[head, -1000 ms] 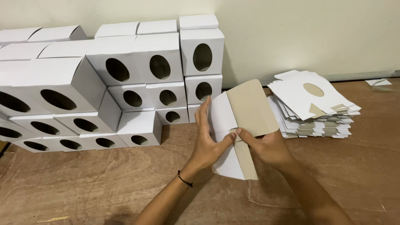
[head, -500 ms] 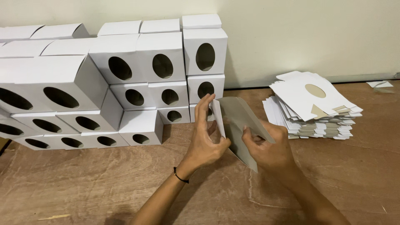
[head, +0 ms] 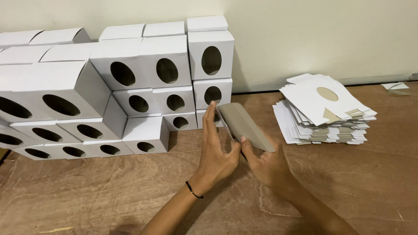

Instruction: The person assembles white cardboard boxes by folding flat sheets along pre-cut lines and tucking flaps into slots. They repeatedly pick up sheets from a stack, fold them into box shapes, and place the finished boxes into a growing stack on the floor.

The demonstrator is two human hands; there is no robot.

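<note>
Head view, looking down at a brown wooden tabletop (head: pixel 87 204).

At the centre, a flat carton blank (head: pixel 244 125), grey-brown on its visible face, held on edge above the tabletop and tilted, clasped between two hands. Left hand (head: pixel 215 150) pressed flat against the near left side of the blank, fingers straight and pointing upward, thumb meeting the blank's lower edge; a thin black band (head: pixel 193 190) worn at that wrist. Right hand (head: pixel 267 163) placed under and behind the blank's lower right end, thumb up against the grey face, remaining fingers hidden behind the card. Both hands closed on the blank, neither spread wide.

To the left of the blank and behind it, a stack of assembled white boxes (head: pixel 109 87), each with a dark oval window cut in its front, piled several rows high against a pale wall (head: pixel 313 39). Nearest box of that pile just beside the blank's far end; touching or not, impossible to tell.

To the right of the blank, well apart from it, a heap of unfolded flat white cartons (head: pixel 324 111) lying on the tabletop, topmost one showing an oval cutout. Further right of the blank, by the wall, a small white scrap (head: pixel 395 85).
</note>
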